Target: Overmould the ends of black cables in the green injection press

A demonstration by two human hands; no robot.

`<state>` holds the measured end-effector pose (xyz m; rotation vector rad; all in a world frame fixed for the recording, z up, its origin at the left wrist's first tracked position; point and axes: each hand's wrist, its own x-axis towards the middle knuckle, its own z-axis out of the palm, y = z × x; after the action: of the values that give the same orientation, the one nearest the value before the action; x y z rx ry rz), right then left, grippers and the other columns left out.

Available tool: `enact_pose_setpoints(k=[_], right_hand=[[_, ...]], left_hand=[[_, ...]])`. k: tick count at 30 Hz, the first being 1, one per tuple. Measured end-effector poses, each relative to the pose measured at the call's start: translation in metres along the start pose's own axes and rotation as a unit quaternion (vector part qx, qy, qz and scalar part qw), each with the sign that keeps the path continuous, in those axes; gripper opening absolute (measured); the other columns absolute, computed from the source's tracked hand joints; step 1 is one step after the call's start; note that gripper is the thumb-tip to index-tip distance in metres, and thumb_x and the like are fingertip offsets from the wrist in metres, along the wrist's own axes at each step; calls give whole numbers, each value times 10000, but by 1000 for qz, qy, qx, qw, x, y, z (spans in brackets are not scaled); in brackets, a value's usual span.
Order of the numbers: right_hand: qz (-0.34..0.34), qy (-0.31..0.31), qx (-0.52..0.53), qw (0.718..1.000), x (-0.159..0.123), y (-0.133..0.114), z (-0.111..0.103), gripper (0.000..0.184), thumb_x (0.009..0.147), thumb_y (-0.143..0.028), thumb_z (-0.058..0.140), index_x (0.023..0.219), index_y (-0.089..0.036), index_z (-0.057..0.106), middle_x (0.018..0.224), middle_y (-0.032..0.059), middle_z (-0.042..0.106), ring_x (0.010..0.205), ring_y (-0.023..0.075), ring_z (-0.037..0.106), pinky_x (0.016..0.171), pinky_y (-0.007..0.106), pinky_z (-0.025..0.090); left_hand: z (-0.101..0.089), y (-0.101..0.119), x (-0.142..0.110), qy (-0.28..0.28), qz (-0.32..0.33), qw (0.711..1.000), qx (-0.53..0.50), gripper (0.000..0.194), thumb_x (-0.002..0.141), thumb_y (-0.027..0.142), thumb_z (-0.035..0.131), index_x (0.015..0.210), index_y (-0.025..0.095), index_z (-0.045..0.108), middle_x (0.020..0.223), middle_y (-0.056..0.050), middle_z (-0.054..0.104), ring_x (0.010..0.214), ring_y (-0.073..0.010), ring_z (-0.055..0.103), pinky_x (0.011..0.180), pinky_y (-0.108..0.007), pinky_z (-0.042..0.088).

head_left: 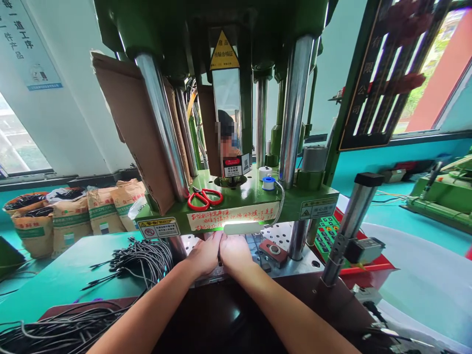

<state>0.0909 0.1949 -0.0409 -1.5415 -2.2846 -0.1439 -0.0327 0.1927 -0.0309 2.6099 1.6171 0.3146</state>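
Note:
Both hands reach in under the green plate (pixel 243 196) of an upright press, side by side and close together over its metal bed (pixel 283 236). My left hand (pixel 206 254) is closed, its fingers curled away from view. Right beside it, my right hand (pixel 235 251) is closed too. Whatever they hold is hidden behind the hands and a bright lamp bar (pixel 243 227). A dark grid-like mould part (pixel 252 243) shows just past my right hand. To its right lies a reddish-brown block with a round metal piece (pixel 275 251).
Red-handled scissors (pixel 205 198) and a blue-and-white spool (pixel 269 184) lie on the plate. Bundled black cables (pixel 142 258) cover part of the left table, with more cables (pixel 70 327) nearer. A control panel (pixel 329 238) and a metal post (pixel 346 226) stand at right.

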Motion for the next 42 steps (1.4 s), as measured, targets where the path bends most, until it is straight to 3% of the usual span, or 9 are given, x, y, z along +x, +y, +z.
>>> enact_pose_setpoints(k=[7,17,25,37,42], right_hand=[[53,33,0,998,-20,32,-10,256,885,-99,437,997,-119,667,992,146,687,918,242,614,825,337,444],[58,41,12,997,-23,34,-5,237,892,-143,455,987,-138,672,996,124,684,944,245,585,856,345,410],[76,15,-5,997,-7,32,-5,277,875,-65,411,989,-131,655,968,120,680,923,233,575,822,346,410],[71,14,13,997,-1,29,-6,266,872,-118,427,921,-107,688,915,155,699,874,247,605,819,355,399],[88,40,13,995,-20,43,-9,299,883,-123,398,1047,-132,648,1037,130,663,995,234,570,870,320,388]], left_hand=[[0,19,6,-1,64,998,23,679,688,48,446,1348,189,373,1401,-84,452,1308,-224,373,1093,-388,278],[2,26,5,14,68,996,57,492,803,142,413,1293,175,453,1316,-104,539,1213,-249,471,1051,-421,304],[5,26,7,29,63,996,50,457,757,152,458,1210,147,517,1202,-133,601,1153,-278,509,1028,-423,325],[4,25,5,23,45,999,20,635,639,154,527,1267,182,441,1284,-102,549,1222,-259,451,1034,-407,336],[2,27,10,27,30,999,10,552,688,104,451,1235,174,479,1269,-99,563,1174,-237,497,1009,-389,368]])
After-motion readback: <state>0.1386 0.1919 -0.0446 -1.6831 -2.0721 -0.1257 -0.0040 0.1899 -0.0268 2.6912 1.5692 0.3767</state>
